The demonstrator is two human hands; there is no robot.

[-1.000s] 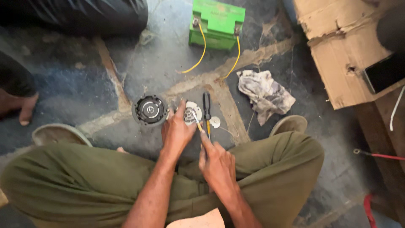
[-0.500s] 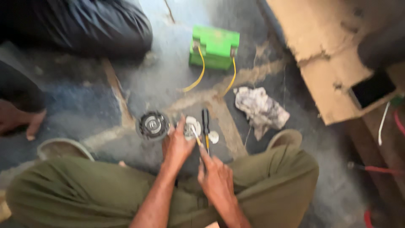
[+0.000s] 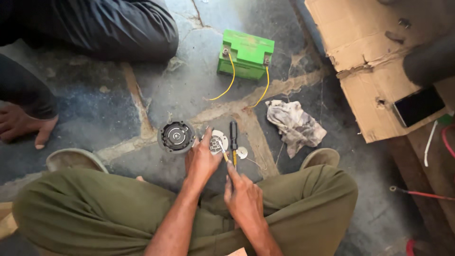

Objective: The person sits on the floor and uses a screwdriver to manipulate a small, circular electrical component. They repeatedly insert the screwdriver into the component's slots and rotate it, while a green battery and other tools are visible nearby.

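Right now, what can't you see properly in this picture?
- Head view: the part under the left hand is mostly covered by its fingers.
- What the right hand grips is hidden by the hand; only a thin tool tip shows.
- The small disc is too small to identify.
- The other person's leg is cut off by the top and left edges.
- The red wire runs off the right edge.

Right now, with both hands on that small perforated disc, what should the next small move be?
Probably steady the pale perforated disc with the left hand while the right hand works the thin yellow-handled tool at its edge; the tip already seems to rest there, and the black screwdriver lies unused alongside.
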